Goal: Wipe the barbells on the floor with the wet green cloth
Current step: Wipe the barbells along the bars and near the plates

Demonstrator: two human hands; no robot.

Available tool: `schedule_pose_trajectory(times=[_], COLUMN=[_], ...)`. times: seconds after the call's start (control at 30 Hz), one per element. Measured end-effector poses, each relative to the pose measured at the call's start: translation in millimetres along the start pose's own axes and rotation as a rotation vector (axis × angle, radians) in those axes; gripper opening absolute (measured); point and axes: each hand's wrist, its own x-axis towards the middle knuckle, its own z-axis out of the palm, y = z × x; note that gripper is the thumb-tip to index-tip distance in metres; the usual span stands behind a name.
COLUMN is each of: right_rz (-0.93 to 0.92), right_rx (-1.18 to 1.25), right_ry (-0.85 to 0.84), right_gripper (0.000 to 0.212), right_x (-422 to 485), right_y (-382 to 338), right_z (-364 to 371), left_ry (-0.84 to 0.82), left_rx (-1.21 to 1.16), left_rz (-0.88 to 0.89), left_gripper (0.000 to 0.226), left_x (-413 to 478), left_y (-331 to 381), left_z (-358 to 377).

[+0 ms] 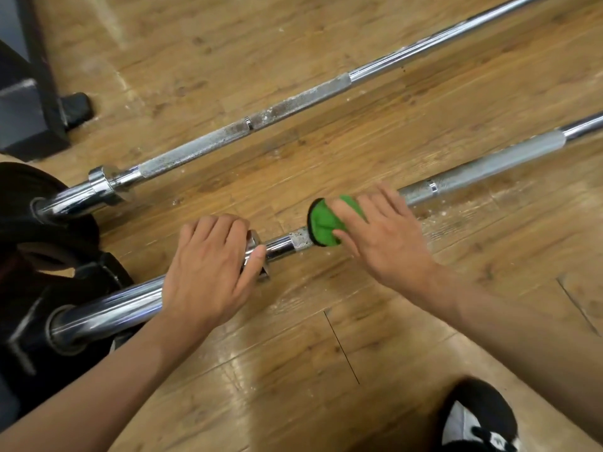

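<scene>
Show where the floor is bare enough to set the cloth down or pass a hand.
Bare wooden floor lies between the far barbell and the near barbell, and nearer the person, from that barbell to the shoe. Crowded at left: weight plates, and the left hand on the near barbell's collar.

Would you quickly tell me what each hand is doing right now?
Left hand: closed, gripping the near barbell at its collar.
Right hand: closed, holding the green cloth wrapped round that bar.

The head-worn camera is looking forward and steeply down, close above the near barbell [489,168] and floor [359,305]
</scene>
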Motion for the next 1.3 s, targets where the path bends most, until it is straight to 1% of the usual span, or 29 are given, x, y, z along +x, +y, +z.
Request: schedule_pose_trajectory(times=[0.13,0.2,0.27,0.33,0.37,0.4,0.47,0.53,0.57,0.63,0.7,0.73,0.8,0.83,0.93,1.0,1.1,1.17,1.23,1.3], right_rz=[0.232,0.343,0.478,0.626,0.642,0.609,0.476,0.333,0.27,0.129,0.013,0.021,0.153,0.233,0.453,0.576,0.718,0.663,0.538,0.4], right_rx=[-0.107,-0.12,-0.104,-0.044,-0.012,0.024,0.109,0.175,0.17,0.133,0.09,0.055,-0.026,-0.061,-0.132,-0.126,-0.111,-0.06,0.03,0.1], right_ry=[-0.017,0.005,0.037,0.066,0.082,0.1,0.108,0.043,0.014,-0.009,-0.012,-0.001,0.016,0.007,-0.053,-0.067,-0.062,-0.064,-0.061,-0.098], right_gripper=[0.047,0.044,0.039,0.036,0.033,0.029,0.024,0.029,0.03,0.032,0.035,0.039,0.048,0.049,0.042,0.038,0.033,0.029,0.028,0.032], right_x=[-27,-32,-30,-18,-10,-2,10,18,19,17,9,3,-11,-19,-41,-45,-38,-33,-33,-33], right_y=[87,110,105,77,57,34,-16,-63,-79,-79,-48,-28,19,42,101,112,79,37,-13,-63], right_z=[-20,-25,-23,-18,-16,-13,-4,3,6,7,2,-1,-12,-18,-41,-46,-42,-42,-40,-37], left_ry=[0.015,0.019,0.022,0.022,0.017,0.009,0.005,0.011,0.016,0.029,0.026,0.022,0.018,0.014,0.002,0.012,0.018,-0.002,-0.038,-0.088], left_rx=[-0.003,-0.007,-0.012,-0.014,-0.011,-0.01,-0.019,-0.004,0.006,0.016,0.011,0.002,-0.018,-0.027,-0.039,-0.022,-0.017,-0.037,-0.081,-0.115], left_rz=[-0.031,-0.061,-0.08,-0.081,-0.08,-0.08,-0.073,-0.064,-0.061,-0.055,-0.053,-0.056,-0.052,-0.042,-0.015,-0.021,-0.015,-0.007,-0.001,0.009], left_gripper=[0.047,0.046,0.046,0.046,0.046,0.046,0.045,0.043,0.042,0.041,0.041,0.041,0.041,0.043,0.05,0.05,0.045,0.043,0.042,0.047], left_x=[3,5,6,5,4,3,1,-2,-3,-5,-7,-9,-13,-14,-21,-26,-35,-44,-51,-59], left_y=[-1,0,0,1,1,1,2,4,5,6,7,8,10,12,15,18,25,29,34,38], left_z=[4,4,4,4,4,4,4,4,4,3,4,3,4,5,6,8,8,7,7,8])
